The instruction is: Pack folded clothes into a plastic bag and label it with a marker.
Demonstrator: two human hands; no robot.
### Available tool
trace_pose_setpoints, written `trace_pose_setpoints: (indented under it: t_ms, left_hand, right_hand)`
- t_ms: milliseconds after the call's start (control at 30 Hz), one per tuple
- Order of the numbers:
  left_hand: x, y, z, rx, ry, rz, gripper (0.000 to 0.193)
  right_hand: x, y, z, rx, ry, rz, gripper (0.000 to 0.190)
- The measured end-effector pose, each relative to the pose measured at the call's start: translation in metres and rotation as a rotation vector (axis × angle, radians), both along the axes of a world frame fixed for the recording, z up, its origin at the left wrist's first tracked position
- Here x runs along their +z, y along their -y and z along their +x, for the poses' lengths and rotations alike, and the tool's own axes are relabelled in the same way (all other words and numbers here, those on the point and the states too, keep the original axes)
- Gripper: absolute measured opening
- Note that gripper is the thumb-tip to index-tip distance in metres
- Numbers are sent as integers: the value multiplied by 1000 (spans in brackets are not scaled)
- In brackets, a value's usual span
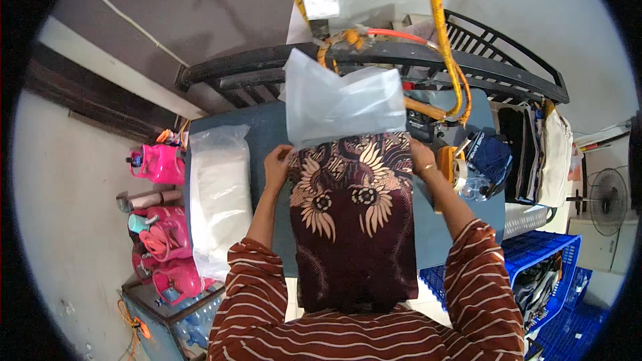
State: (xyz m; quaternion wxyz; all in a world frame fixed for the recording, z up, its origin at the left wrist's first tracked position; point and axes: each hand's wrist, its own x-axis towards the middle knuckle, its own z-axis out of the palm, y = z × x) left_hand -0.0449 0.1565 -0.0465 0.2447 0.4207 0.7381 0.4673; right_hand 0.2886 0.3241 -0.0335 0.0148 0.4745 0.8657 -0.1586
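A folded dark maroon batik cloth (356,250) with cream floral motifs lies in front of me. Its near end hangs past the table edge against my body. From its far end rises a translucent plastic bag (346,105); I cannot tell how far the cloth sits inside it. My left hand (277,166) pinches the left edge near the far end, thumb and fingers closed. On the opposite edge, my right hand (422,158) grips at about the same height, its fingers partly hidden behind the cloth.
Left on the blue-grey table (271,130) is a white stack in clear plastic (220,200). Beside the table stand pink gas cylinders (165,163). Yellow cords (436,10) hang ahead. Tape rolls (459,173) and a navy cloth item (484,155) lie right, above blue crates (546,250).
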Motion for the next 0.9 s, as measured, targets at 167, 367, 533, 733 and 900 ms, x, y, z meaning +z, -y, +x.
trace_pose_setpoints:
  t_ms: [167, 367, 533, 733, 900]
  left_hand:
    - [4, 16, 0, -72, 132, -46, 12]
    - [19, 11, 8, -158, -221, 111, 19]
    - [-3, 9, -1, -81, -100, 41, 7]
    - [1, 13, -11, 23, 930, -14, 12]
    - [4, 22, 18, -135, 407, 40, 10]
  right_hand:
    - [115, -23, -25, -201, 304, -31, 26]
    - [155, 64, -165, 304, -308, 137, 26]
    - [80, 95, -204, 381, -107, 236, 50]
    - [61, 82, -218, 364, -54, 156, 59]
    - [57, 83, -218, 326, -76, 317, 54]
